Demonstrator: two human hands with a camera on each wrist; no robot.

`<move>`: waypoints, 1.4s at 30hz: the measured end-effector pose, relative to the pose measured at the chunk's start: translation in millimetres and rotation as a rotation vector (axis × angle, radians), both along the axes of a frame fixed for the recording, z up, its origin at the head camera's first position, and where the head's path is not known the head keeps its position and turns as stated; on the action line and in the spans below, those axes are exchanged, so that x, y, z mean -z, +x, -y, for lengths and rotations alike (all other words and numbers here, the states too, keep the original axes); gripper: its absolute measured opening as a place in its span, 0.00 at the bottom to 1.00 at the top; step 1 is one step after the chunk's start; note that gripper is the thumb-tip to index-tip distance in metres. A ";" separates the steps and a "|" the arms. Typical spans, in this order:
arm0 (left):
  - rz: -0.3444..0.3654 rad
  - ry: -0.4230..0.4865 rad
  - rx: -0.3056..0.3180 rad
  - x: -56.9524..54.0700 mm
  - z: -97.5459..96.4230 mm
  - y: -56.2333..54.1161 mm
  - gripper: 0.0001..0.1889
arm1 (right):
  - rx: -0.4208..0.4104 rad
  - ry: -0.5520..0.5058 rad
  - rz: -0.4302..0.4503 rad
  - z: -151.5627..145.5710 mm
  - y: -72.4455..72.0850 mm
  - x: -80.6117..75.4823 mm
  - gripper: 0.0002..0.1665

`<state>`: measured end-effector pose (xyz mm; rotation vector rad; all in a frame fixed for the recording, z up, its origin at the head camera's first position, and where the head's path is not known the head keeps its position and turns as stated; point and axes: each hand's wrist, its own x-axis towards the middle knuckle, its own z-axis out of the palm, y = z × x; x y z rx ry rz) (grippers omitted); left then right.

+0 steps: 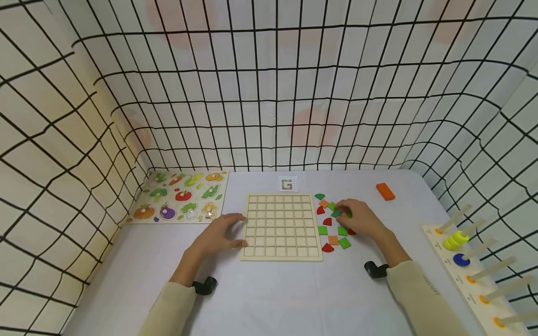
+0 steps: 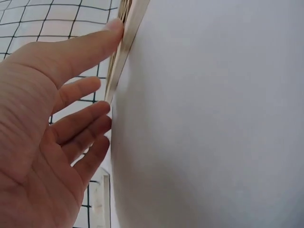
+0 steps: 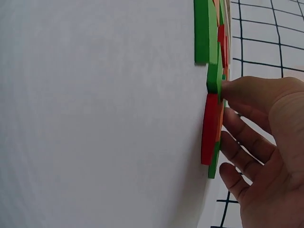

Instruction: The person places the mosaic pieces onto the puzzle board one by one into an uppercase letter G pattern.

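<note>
Beige sleeves (image 1: 170, 305) lie at seven and five o'clock; the left hand (image 1: 214, 234), fingers relaxed, touches the gridded board (image 1: 282, 227) at its nine-o'clock edge; the right hand (image 1: 360, 218) touches coloured pieces (image 1: 327, 221) at the board's three o'clock, whether gripping one I cannot tell

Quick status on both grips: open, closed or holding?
Left grip: open, touching the edge of the wooden grid board.
Right grip: at the coloured tiles; whether it pinches one cannot be told.
</note>
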<state>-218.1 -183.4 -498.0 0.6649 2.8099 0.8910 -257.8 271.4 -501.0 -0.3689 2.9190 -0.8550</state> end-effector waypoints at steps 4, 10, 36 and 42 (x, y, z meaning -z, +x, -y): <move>-0.010 -0.012 0.014 1.8 -0.7 3.7 0.36 | -0.011 0.001 -0.001 3.1 1.4 -0.1 0.21; -0.011 -0.021 0.018 3.5 0.2 8.1 0.38 | -0.057 0.022 -0.026 4.2 1.9 -1.4 0.17; 0.084 -0.018 0.073 10.9 -0.4 14.4 0.52 | -0.085 0.045 0.037 0.1 -1.3 -2.6 0.17; 0.091 -0.014 0.065 11.7 0.1 14.9 0.52 | -0.092 0.045 0.044 -0.2 0.8 -3.1 0.15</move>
